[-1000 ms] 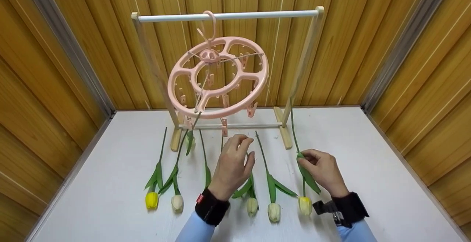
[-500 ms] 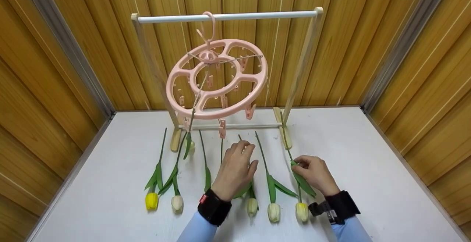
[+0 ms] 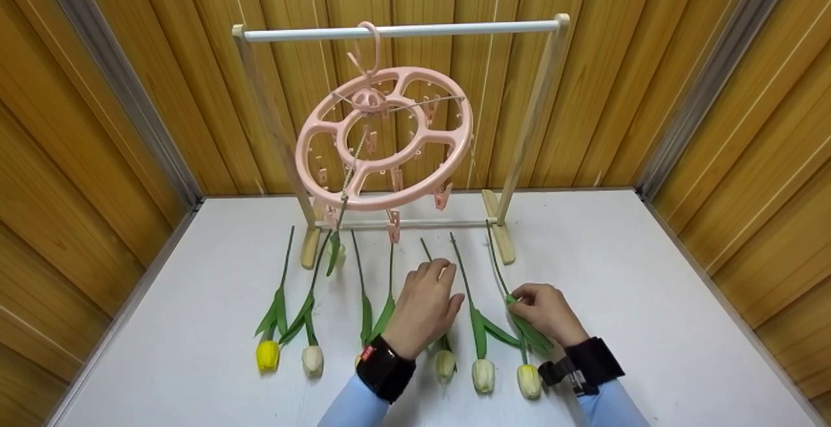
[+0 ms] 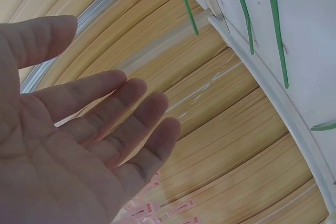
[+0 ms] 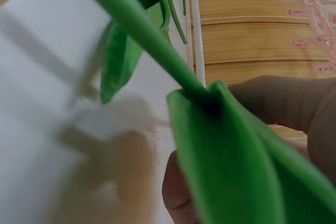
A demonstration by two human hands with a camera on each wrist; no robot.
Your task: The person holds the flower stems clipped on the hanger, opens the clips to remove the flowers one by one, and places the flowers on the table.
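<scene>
Several artificial tulips lie in a row on the white table (image 3: pixel 649 323), heads towards me. My right hand (image 3: pixel 544 310) pinches the rightmost one, a yellow tulip (image 3: pixel 528 380), at the leaf joint on its stem; the stem slants low over the table. The right wrist view shows the green stem (image 5: pixel 142 30) and leaf between those fingers (image 5: pixel 294 108). My left hand (image 3: pixel 425 304) hovers over the middle stems with relaxed fingers and holds nothing; the left wrist view shows its bare palm (image 4: pixel 79 129). Behind hangs a pink round clip hanger (image 3: pixel 383 138).
The hanger hooks on a wooden rack (image 3: pixel 402 28) standing at the back of the table. A tulip stem (image 3: pixel 336 245) seems clipped at its left front. A yellow tulip (image 3: pixel 267 353) and a white one (image 3: pixel 312 359) lie left. Wooden walls enclose three sides.
My right hand has brought the yellow tulip down from upright to a low slant and moved left, towards me. The left hand has sunk lower. The hanger has swung slightly.
</scene>
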